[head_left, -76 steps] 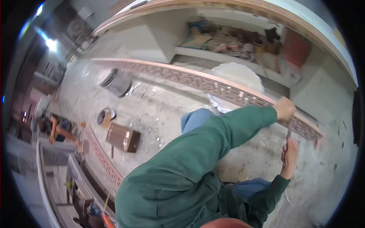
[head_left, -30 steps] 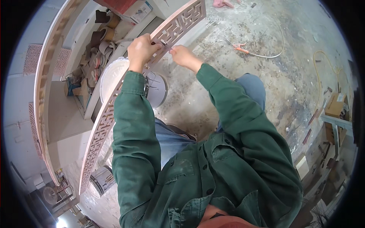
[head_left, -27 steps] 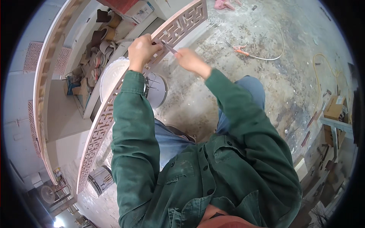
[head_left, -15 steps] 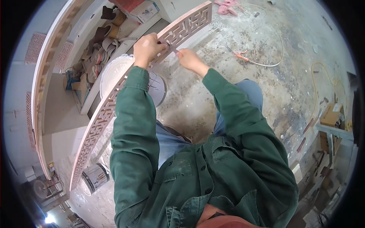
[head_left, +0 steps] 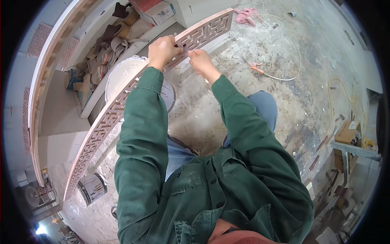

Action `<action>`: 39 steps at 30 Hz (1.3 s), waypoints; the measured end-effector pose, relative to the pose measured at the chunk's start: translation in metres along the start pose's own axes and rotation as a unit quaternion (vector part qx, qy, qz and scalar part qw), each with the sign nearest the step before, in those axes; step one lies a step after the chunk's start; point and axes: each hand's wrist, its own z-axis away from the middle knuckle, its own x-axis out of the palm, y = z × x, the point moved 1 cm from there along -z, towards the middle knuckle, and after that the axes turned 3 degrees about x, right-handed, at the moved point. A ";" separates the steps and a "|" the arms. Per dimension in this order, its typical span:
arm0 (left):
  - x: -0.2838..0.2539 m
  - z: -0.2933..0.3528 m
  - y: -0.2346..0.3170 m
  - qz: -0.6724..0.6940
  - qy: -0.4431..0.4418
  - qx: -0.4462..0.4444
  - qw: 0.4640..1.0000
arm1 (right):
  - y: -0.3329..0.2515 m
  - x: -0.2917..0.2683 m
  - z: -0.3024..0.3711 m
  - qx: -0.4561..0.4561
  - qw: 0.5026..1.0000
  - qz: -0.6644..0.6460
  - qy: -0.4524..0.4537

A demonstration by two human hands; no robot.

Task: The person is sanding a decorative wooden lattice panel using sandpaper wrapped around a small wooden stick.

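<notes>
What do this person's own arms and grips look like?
Long, creased, dark green cloth sleeves end in matching stitched cuffs. The left grip and right grip are bare and ungloved. No cables or markings are visible on either.

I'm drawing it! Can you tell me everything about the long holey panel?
The long panel is pinkish and looks like wood, with angular, maze-like holes cut through it and a paler edge. It slants from upper right to lower left, on edge across a white bucket; its support isn't clear. The left hand grips its upper edge; the right hand holds a slim tool at its openings.
</notes>
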 end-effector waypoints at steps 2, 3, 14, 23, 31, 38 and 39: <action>0.003 0.002 -0.003 0.019 0.000 0.004 1.000 | 0.006 -0.006 0.008 -0.030 0.998 -0.034 -0.039; 0.002 0.004 -0.009 0.034 -0.001 0.006 0.999 | 0.003 -0.007 0.017 -0.033 0.998 -0.033 -0.049; 0.003 0.003 -0.004 0.007 0.039 0.041 0.998 | -0.014 -0.003 0.005 0.093 0.984 -0.117 -0.092; 0.007 0.004 -0.004 0.001 0.050 0.039 0.998 | -0.020 0.000 -0.009 0.148 0.976 -0.147 -0.057; 0.007 0.001 -0.006 0.022 0.031 0.037 0.999 | 0.038 -0.024 0.010 -0.096 0.981 0.164 0.029; 0.011 0.001 -0.010 0.014 0.059 0.043 0.997 | 0.036 -0.015 0.039 -0.133 0.969 0.204 0.040; 0.011 0.002 -0.012 0.011 0.058 0.043 0.997 | 0.036 -0.014 0.039 -0.118 0.971 0.203 0.036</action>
